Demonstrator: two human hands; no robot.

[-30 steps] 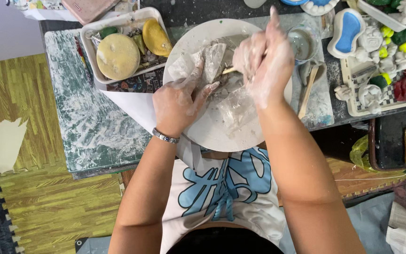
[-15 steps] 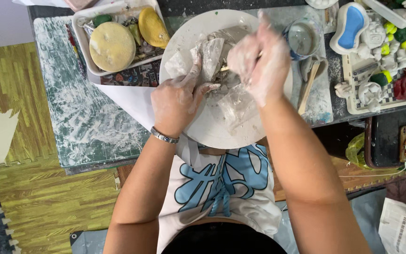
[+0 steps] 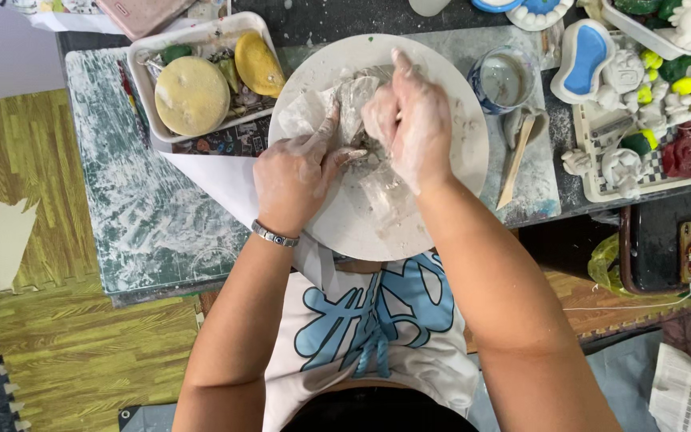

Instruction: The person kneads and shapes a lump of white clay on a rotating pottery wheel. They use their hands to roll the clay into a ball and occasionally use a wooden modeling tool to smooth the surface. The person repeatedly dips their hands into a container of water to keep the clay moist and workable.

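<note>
A round white board [image 3: 457, 144] smeared with wet grey clay lies on the low table in front of me. On it sits a lump of grey clay [image 3: 353, 100], with both my hands on it. My left hand [image 3: 297, 172], clay-smeared and wearing a metal bracelet, presses against the lump's near left side with thumb and fingers curled in. My right hand [image 3: 409, 120], coated in pale clay, grips the lump from the right and covers most of it.
A white tray [image 3: 141, 68] with yellow sponges stands at the back left on a clay-streaked mat [image 3: 145, 208]. A cup of grey water [image 3: 504, 80], a wooden tool [image 3: 515, 164] and a tray of small painted figures [image 3: 641, 96] sit to the right.
My view has shifted slightly. Both hands stay on the clay; the right hand has drawn in lower over the lump and the left has closed in beside it.
</note>
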